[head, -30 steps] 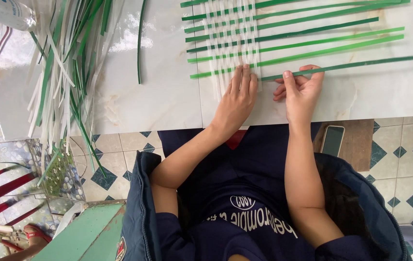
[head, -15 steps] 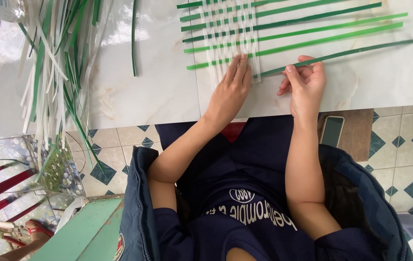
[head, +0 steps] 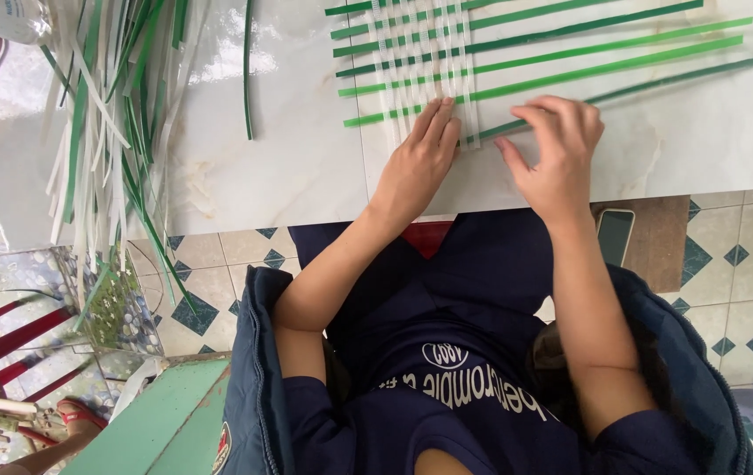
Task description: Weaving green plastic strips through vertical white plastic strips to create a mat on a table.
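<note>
A woven patch of green and clear-white plastic strips lies on a white marble-look table. Long green strips run out of it to the right. My left hand lies flat, fingers pressing the lower edge of the weave. My right hand sits just right of it, fingers curled and pinching the lowest dark green strip where it meets the weave.
A loose bundle of green and white strips hangs over the table's left edge. One single green strip lies apart. A phone rests on a brown seat beside me. A patterned tiled floor and a green stool are below.
The dark green strip has been slid leftward into the weave. My right hand closed its fingers on it; my left hand stayed pressing the weave.
</note>
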